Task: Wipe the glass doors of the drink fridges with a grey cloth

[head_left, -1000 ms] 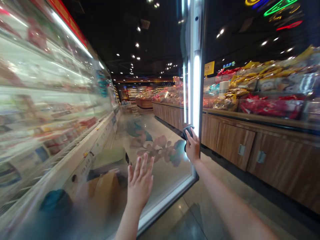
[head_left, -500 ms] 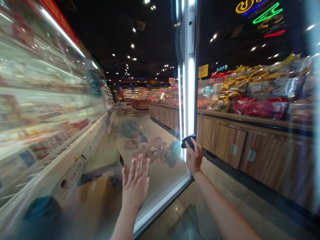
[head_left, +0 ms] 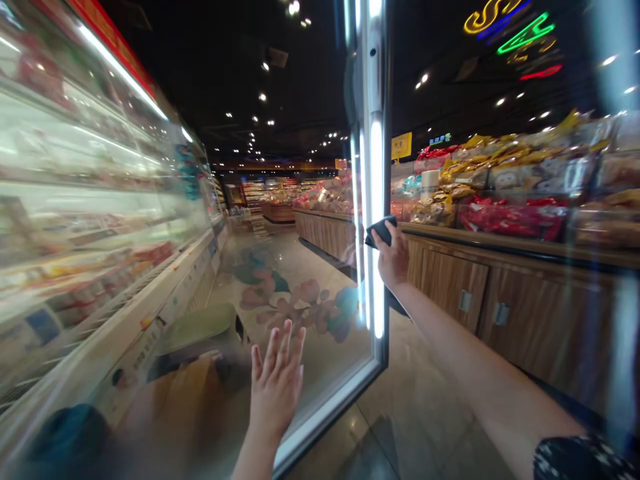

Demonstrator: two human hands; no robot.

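Observation:
A glass door [head_left: 320,373] with a metal frame and bright light strips [head_left: 377,173] along its edge stands in front of me. My right hand [head_left: 394,257] is closed around a dark folded cloth [head_left: 381,231], pressed against the lit door edge. My left hand [head_left: 277,383] lies flat against the glass, fingers stretched and slightly spread, holding nothing. A flower decal or reflection [head_left: 300,300] shows on the pane beyond the left fingertips.
Refrigerated shelves [head_left: 90,200] with packaged goods run along the left, blurred. Behind the glass a cardboard box [head_left: 185,400] and a greenish container [head_left: 203,327] appear at lower left. On the right, a wooden counter [head_left: 450,280] bears piled bagged snacks [head_left: 515,217].
My right hand has slid up the door edge with the dark cloth, and more of the forearm and a patterned sleeve show. The left hand stays on the glass, slightly lower in view.

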